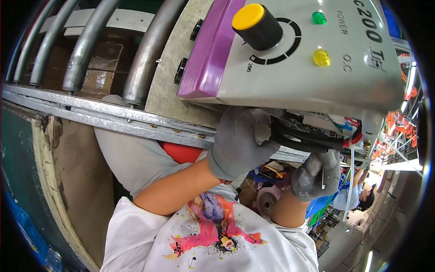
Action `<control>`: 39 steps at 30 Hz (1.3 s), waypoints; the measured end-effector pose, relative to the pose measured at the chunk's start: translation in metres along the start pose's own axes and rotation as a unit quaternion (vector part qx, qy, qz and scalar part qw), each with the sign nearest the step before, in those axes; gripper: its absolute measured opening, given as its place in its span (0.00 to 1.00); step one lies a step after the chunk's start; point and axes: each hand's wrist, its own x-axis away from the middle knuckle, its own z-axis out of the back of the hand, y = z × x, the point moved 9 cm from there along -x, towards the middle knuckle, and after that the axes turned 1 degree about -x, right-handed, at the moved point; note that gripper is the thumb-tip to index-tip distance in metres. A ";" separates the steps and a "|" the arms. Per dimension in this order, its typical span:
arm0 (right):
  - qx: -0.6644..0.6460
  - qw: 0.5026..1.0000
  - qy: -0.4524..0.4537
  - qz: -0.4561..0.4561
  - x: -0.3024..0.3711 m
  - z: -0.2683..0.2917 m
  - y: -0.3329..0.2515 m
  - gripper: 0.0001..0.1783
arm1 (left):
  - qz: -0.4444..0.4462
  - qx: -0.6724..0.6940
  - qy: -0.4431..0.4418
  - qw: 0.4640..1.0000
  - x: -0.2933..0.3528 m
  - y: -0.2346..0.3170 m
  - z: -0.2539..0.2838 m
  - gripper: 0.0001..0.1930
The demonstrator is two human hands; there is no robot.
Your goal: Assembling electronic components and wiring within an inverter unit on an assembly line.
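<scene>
A silver welding machine (290, 81) with a purple panel (210, 54), a yellow-topped black knob (257, 27), and green and yellow lamps stands tilted in front of me. Both my hands wear grey gloves at its open near side. My left hand (240, 143) is closed at the left end of a thick black cable (308, 138), its fingertips partly hidden under the casing. Below the cable's right end, my right hand (316, 176) has its fingers curled together; a thin pale strip shows at them. Red and blue wires (353, 124) and a long white strip (352, 177) lie close by.
Metal rollers (86, 45) and a steel rail (90, 111) run along the left. The machine rests on a worn board (165, 77). A cardboard box (102, 68) sits below the rollers. A fan (267, 199) is below my hands; another person (355, 197) is at the right.
</scene>
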 end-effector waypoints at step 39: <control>0.018 0.998 -0.055 0.000 -0.007 -0.007 -0.004 0.14 | 0.008 -0.006 0.036 0.999 -0.002 0.001 0.006 0.22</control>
